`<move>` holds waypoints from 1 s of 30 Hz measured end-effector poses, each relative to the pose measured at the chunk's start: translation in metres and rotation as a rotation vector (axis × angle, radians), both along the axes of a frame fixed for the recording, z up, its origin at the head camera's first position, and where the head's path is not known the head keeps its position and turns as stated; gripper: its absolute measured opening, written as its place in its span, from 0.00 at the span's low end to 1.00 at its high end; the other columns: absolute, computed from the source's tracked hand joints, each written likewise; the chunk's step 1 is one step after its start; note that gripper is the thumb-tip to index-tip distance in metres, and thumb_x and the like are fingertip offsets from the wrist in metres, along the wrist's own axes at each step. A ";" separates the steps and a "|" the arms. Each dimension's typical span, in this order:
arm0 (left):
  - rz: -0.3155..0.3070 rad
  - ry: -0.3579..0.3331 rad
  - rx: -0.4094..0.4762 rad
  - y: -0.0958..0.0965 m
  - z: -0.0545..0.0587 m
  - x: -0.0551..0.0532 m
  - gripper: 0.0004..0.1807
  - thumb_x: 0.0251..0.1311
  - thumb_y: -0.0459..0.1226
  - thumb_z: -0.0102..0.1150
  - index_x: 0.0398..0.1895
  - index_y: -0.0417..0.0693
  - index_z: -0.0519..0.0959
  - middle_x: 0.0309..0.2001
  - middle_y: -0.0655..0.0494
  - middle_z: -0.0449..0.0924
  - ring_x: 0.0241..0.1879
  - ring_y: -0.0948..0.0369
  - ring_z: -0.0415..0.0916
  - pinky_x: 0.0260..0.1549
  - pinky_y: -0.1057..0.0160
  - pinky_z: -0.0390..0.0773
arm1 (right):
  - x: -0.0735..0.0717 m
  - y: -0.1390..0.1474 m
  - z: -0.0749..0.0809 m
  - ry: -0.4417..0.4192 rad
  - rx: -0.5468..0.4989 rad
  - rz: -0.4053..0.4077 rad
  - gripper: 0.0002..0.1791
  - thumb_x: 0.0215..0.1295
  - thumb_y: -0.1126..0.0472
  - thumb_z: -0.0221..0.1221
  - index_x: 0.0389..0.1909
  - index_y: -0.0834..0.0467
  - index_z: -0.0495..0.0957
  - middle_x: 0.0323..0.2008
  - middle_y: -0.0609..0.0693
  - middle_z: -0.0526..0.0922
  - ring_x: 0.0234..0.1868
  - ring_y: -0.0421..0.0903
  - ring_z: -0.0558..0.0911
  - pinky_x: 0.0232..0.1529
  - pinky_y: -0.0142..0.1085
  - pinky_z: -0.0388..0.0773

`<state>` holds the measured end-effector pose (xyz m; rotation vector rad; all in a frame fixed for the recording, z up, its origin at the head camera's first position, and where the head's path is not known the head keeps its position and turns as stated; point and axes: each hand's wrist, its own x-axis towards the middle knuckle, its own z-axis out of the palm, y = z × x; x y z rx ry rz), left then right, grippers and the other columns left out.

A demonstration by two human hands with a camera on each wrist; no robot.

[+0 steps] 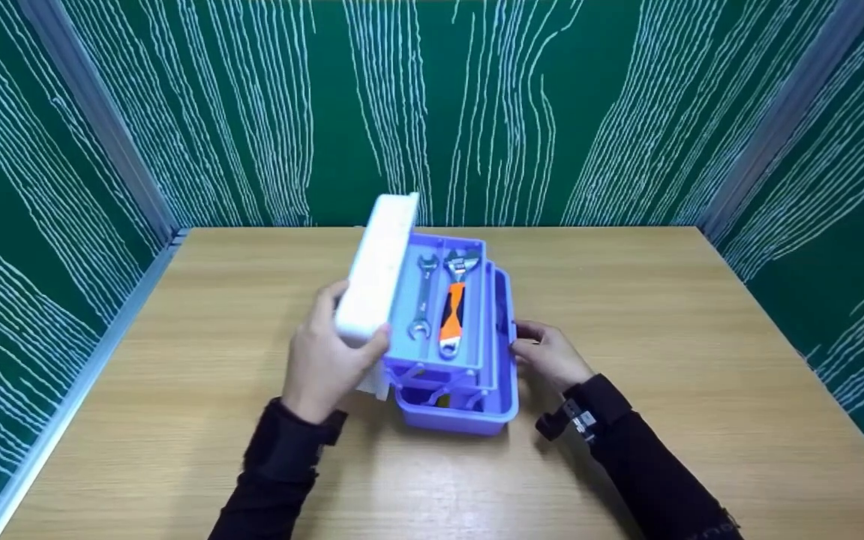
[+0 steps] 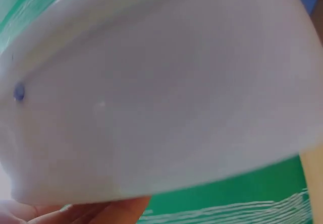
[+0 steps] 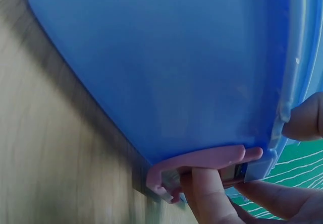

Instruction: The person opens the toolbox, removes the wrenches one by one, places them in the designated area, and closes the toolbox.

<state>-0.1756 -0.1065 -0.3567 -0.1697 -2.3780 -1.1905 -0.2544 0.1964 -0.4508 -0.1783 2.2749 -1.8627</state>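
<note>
A purple-blue toolbox (image 1: 457,422) stands on the table with its white lid (image 1: 378,262) tilted up to the left. My left hand (image 1: 328,356) grips the near end of that lid, thumb on one side and fingers on the other. The raised upper tray holds a double open-ended wrench (image 1: 424,296) and an adjustable wrench (image 1: 452,311) with an orange and black handle. At the box's right side, my right hand (image 1: 550,352) pinches the rim with the thumb on top. In the right wrist view its fingers hook into a pink latch (image 3: 202,159).
Folding arms (image 1: 447,384) link the trays to the box, and something yellow (image 1: 443,400) shows in the bottom. The wooden table (image 1: 252,300) is bounded by green walls (image 1: 462,112) with white wavy lines.
</note>
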 end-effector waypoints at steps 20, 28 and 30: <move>-0.003 -0.352 0.301 -0.076 -0.026 -0.011 0.24 0.60 0.49 0.53 0.51 0.42 0.64 0.49 0.38 0.77 0.45 0.51 0.78 0.41 0.55 0.78 | 0.001 -0.003 -0.003 -0.028 -0.050 0.013 0.28 0.57 0.68 0.54 0.60 0.74 0.62 0.53 0.71 0.71 0.36 0.44 0.80 0.36 0.30 0.79; 0.017 -0.490 0.355 -0.099 -0.048 -0.019 0.22 0.64 0.51 0.46 0.46 0.40 0.66 0.38 0.41 0.79 0.29 0.59 0.78 0.30 0.62 0.79 | 0.001 -0.002 -0.003 0.016 -0.007 0.008 0.27 0.57 0.68 0.54 0.59 0.73 0.65 0.54 0.71 0.70 0.40 0.46 0.79 0.38 0.29 0.78; 0.032 -0.504 0.326 -0.103 -0.055 -0.020 0.22 0.63 0.51 0.46 0.44 0.39 0.68 0.34 0.45 0.78 0.28 0.60 0.76 0.29 0.61 0.79 | 0.000 -0.003 -0.004 0.013 -0.001 0.005 0.27 0.57 0.68 0.54 0.59 0.73 0.65 0.54 0.70 0.70 0.40 0.47 0.79 0.38 0.29 0.78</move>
